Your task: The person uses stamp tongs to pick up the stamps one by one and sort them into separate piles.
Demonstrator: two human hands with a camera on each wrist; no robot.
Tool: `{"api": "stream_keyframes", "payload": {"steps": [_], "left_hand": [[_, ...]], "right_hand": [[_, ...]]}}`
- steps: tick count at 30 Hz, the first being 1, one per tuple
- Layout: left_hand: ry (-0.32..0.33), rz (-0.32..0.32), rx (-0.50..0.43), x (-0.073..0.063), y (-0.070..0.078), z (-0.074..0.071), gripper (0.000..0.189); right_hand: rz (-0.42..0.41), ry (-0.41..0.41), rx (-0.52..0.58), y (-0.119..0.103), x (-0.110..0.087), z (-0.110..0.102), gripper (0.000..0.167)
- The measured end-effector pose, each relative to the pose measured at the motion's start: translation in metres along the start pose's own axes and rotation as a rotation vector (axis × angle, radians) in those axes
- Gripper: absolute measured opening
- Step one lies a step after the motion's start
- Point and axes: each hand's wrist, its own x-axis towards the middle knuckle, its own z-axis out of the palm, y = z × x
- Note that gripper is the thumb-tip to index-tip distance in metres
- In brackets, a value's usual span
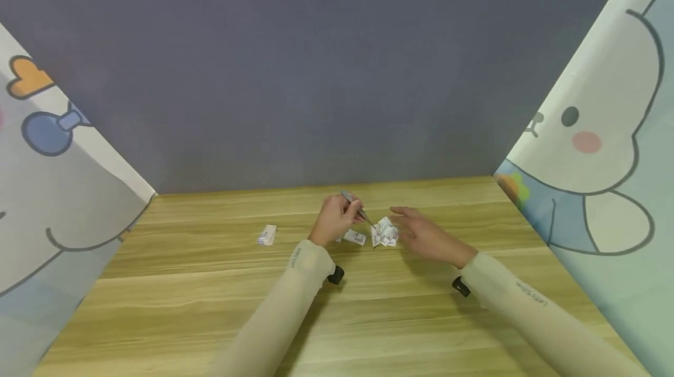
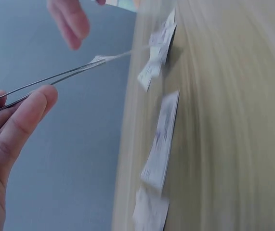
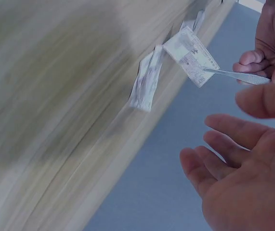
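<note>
My left hand [image 1: 336, 218] holds metal tweezers [image 1: 364, 214], pinched between thumb and fingers. In the right wrist view the tweezer tips grip a postage stamp [image 3: 191, 55] with perforated edges, raised at a slant. Beneath and beside it lies a small heap of stamps [image 1: 389, 234] on the wooden table. My right hand [image 1: 425, 237] hovers at the heap's right side, its fingers loosely bent with nothing between them. Another stamp [image 1: 355, 237] lies left of the heap, near my left wrist, and one more behind it is partly covered by that hand.
Farther left on the wooden table [image 1: 210, 295] lies a separate stamp [image 1: 267, 235]. A plain grey panel [image 1: 326, 84] rises behind the table's back edge. Cartoon-printed panels [image 1: 595, 148] stand at both sides. Dark wrist devices [image 1: 335, 275] sit under both sleeves.
</note>
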Motion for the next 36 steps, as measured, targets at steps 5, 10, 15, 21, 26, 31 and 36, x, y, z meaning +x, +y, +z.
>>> {"api": "stream_keyframes", "payload": {"steps": [5, 10, 15, 21, 26, 31, 36], "left_hand": [[-0.014, -0.02, -0.036, 0.008, 0.002, 0.019, 0.024], [-0.027, -0.046, -0.026, 0.012, 0.0, 0.032, 0.026], [-0.027, -0.075, 0.006, 0.011, -0.003, 0.034, 0.028], [-0.002, -0.076, 0.107, 0.005, -0.009, 0.018, 0.026], [0.015, -0.098, 0.128, -0.004, -0.013, -0.007, 0.028], [0.051, -0.084, 0.131, -0.012, -0.017, -0.028, 0.028], [0.09, -0.087, 0.159, -0.019, -0.02, -0.043, 0.029]], "right_hand": [[0.028, 0.019, -0.014, 0.006, -0.004, -0.005, 0.038], [0.029, 0.025, -0.035, 0.008, -0.004, -0.005, 0.038], [0.028, 0.044, -0.042, 0.008, -0.003, -0.002, 0.037], [0.052, 0.042, -0.018, 0.004, -0.002, 0.001, 0.037], [0.049, 0.019, 0.017, 0.001, 0.002, 0.01, 0.037], [-0.008, -0.029, 0.019, -0.005, 0.008, 0.021, 0.035], [-0.054, -0.11, 0.014, -0.016, 0.017, 0.036, 0.034]]}}
